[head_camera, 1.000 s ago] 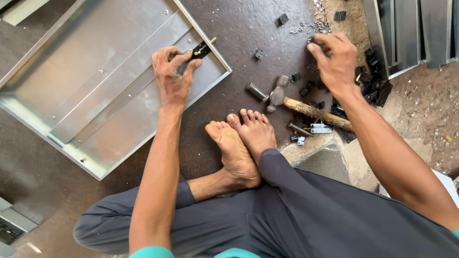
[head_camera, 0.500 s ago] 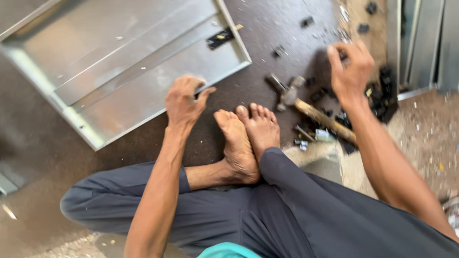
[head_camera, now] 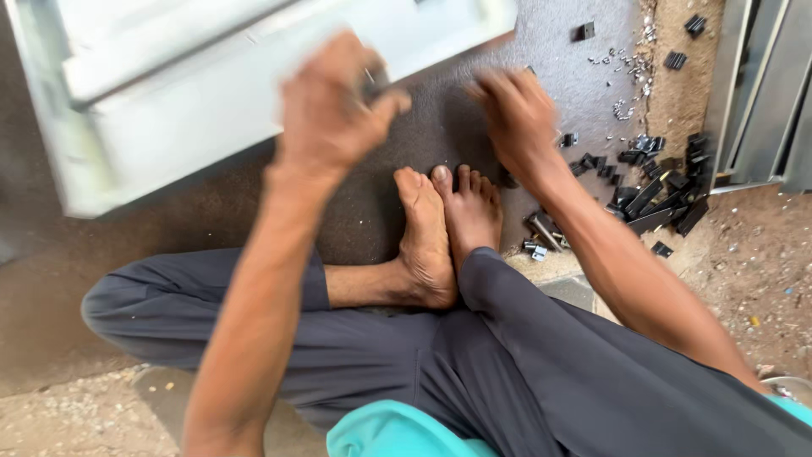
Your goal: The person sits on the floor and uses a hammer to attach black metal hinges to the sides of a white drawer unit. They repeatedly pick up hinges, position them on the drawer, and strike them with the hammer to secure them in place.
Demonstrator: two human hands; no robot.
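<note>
I sit cross-legged on a dark floor mat (head_camera: 448,127) with my bare feet (head_camera: 444,224) in front of me. My left hand (head_camera: 334,110) is raised over the near edge of a grey sheet-metal panel (head_camera: 169,110); its fingers are pinched on a small thin piece that is blurred. My right hand (head_camera: 516,118) hovers over the mat just beyond my toes, fingers curled and smeared by motion, so I cannot tell whether it holds anything. The two hands are close together.
A heap of small black metal parts (head_camera: 655,186) lies to the right of my feet, with tiny pale screws (head_camera: 630,68) scattered further back. Grey metal frames (head_camera: 761,93) lean at the far right. Sandy ground lies around the mat.
My right hand left the black parts and swung left toward the centre. My left hand rose up toward the panel edge. The view tilted and moved closer.
</note>
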